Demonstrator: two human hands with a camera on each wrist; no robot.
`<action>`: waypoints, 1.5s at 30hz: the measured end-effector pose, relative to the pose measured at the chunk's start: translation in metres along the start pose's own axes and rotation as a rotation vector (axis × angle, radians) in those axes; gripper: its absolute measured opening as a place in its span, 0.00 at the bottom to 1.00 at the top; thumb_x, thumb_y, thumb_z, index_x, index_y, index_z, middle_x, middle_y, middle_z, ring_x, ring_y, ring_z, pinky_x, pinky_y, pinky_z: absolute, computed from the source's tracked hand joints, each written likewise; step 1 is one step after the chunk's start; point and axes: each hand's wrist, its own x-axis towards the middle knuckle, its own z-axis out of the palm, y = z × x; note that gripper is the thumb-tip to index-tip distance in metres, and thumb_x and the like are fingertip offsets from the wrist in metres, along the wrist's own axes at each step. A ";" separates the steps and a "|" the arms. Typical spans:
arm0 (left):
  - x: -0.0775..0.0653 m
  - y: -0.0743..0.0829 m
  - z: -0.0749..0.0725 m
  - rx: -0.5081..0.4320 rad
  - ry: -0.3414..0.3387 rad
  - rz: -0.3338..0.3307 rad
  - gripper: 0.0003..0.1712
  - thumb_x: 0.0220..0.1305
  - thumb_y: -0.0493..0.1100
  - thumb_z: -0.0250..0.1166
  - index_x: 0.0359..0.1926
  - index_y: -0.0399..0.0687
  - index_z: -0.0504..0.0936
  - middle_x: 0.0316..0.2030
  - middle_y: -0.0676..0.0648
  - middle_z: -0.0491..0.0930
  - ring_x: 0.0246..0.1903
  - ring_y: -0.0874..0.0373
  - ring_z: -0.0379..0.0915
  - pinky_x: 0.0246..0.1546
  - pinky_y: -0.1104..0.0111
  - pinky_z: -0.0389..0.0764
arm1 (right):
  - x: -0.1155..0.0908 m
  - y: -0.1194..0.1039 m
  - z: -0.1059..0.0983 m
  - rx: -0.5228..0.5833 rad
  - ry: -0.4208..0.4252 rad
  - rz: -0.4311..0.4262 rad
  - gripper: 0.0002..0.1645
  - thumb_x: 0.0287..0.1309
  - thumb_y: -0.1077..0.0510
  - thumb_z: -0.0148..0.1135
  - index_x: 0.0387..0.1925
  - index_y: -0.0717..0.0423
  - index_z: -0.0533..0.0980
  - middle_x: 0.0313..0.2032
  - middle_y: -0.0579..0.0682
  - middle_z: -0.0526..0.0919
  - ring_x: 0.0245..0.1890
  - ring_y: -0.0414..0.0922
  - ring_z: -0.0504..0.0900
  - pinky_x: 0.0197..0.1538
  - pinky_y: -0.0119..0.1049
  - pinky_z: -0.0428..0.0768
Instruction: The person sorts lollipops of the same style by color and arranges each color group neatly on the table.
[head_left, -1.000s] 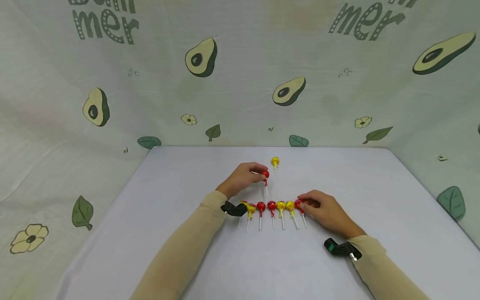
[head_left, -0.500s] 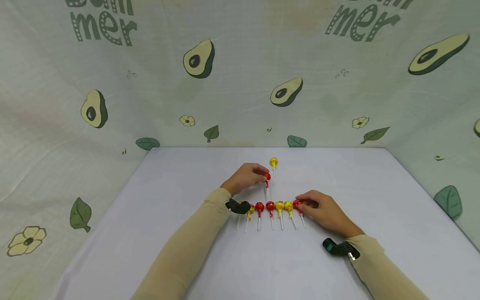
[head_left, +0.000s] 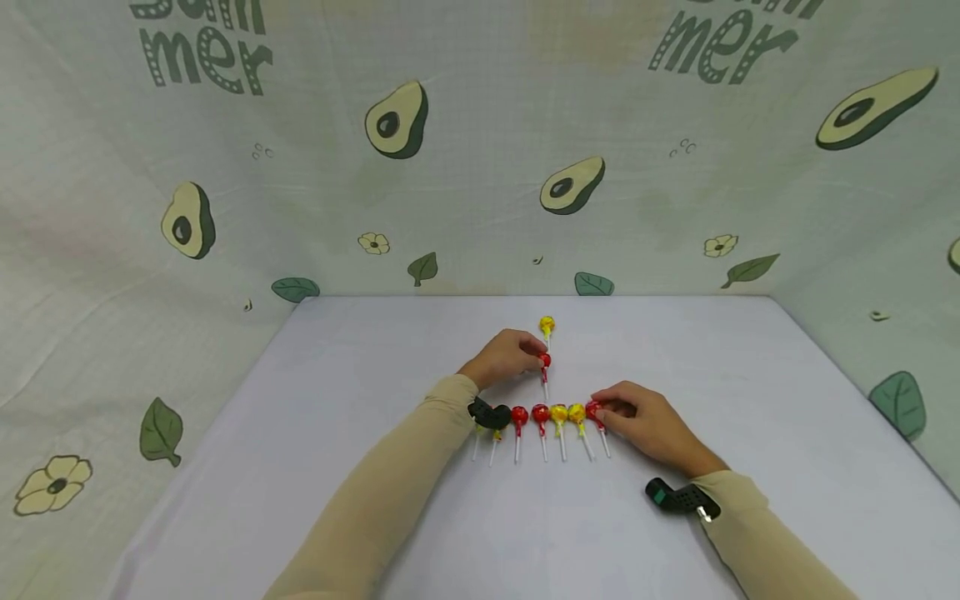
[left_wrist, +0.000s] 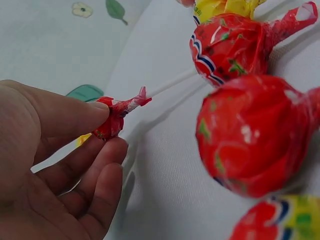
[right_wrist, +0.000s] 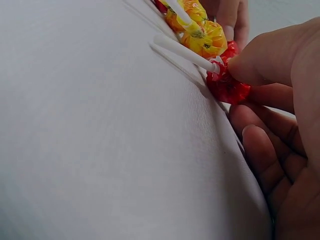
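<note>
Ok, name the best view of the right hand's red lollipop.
Right wrist: it shows the red lollipop close up, with its stick uncovered. The head view shows it small, partly covered by the right hand. I cannot make it out in the left wrist view.

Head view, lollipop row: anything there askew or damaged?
No damage shows. At the right end, the yellow lollipop and the red lollipop in the right hand look askew: their sticks slant down to the right, whereas the middle red lollipop lies nearly straight.

head: high, far, forward, down | left wrist: close, toward backdrop [left_wrist: 45, 45] | right wrist: close, along table [right_wrist: 100, 150] | shared: lollipop row [head_left: 541, 413]
</note>
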 end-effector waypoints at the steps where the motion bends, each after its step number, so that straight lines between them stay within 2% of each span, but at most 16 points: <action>1: 0.001 0.001 0.001 0.006 0.000 -0.003 0.13 0.67 0.41 0.68 0.51 0.50 0.84 0.42 0.54 0.82 0.42 0.58 0.76 0.44 0.68 0.79 | 0.000 0.000 0.000 0.000 0.002 -0.001 0.15 0.63 0.55 0.68 0.51 0.48 0.82 0.41 0.39 0.82 0.38 0.40 0.78 0.42 0.33 0.77; 10: 0.006 0.010 0.008 0.072 0.021 -0.026 0.12 0.67 0.39 0.66 0.50 0.50 0.84 0.43 0.54 0.81 0.44 0.57 0.74 0.51 0.64 0.77 | 0.002 0.000 -0.001 0.003 0.008 -0.019 0.14 0.64 0.55 0.68 0.51 0.48 0.83 0.41 0.39 0.82 0.38 0.39 0.79 0.42 0.33 0.77; 17: 0.010 0.011 0.010 0.074 0.049 -0.033 0.10 0.66 0.40 0.68 0.48 0.49 0.84 0.40 0.53 0.81 0.41 0.58 0.76 0.46 0.66 0.77 | 0.004 0.000 -0.001 -0.003 0.009 -0.025 0.14 0.64 0.56 0.67 0.51 0.49 0.83 0.40 0.40 0.82 0.38 0.40 0.78 0.41 0.34 0.77; 24: 0.011 0.013 0.014 0.129 0.072 -0.034 0.10 0.66 0.42 0.68 0.48 0.48 0.84 0.39 0.54 0.82 0.39 0.59 0.76 0.43 0.68 0.77 | 0.003 -0.001 -0.001 0.002 0.014 -0.021 0.13 0.64 0.56 0.67 0.50 0.49 0.83 0.40 0.40 0.82 0.37 0.40 0.78 0.41 0.33 0.77; 31: 0.012 0.012 0.016 0.145 0.078 -0.035 0.10 0.67 0.41 0.67 0.48 0.49 0.84 0.39 0.53 0.82 0.39 0.59 0.76 0.42 0.68 0.77 | 0.002 -0.002 0.001 -0.004 0.017 -0.018 0.13 0.64 0.54 0.67 0.50 0.50 0.83 0.40 0.41 0.82 0.37 0.40 0.78 0.41 0.33 0.77; 40: 0.013 0.010 0.017 0.182 0.097 0.003 0.16 0.68 0.43 0.66 0.55 0.49 0.83 0.44 0.50 0.82 0.42 0.57 0.77 0.44 0.67 0.78 | 0.002 0.000 0.001 0.006 0.028 -0.023 0.13 0.63 0.57 0.68 0.49 0.49 0.83 0.40 0.40 0.82 0.37 0.39 0.78 0.41 0.32 0.77; 45: 0.015 0.009 0.017 0.170 0.104 -0.021 0.17 0.67 0.42 0.66 0.56 0.49 0.81 0.42 0.51 0.82 0.41 0.58 0.77 0.43 0.66 0.78 | 0.001 0.001 0.001 0.015 0.032 -0.030 0.12 0.64 0.56 0.68 0.49 0.49 0.83 0.39 0.40 0.82 0.36 0.39 0.78 0.41 0.32 0.77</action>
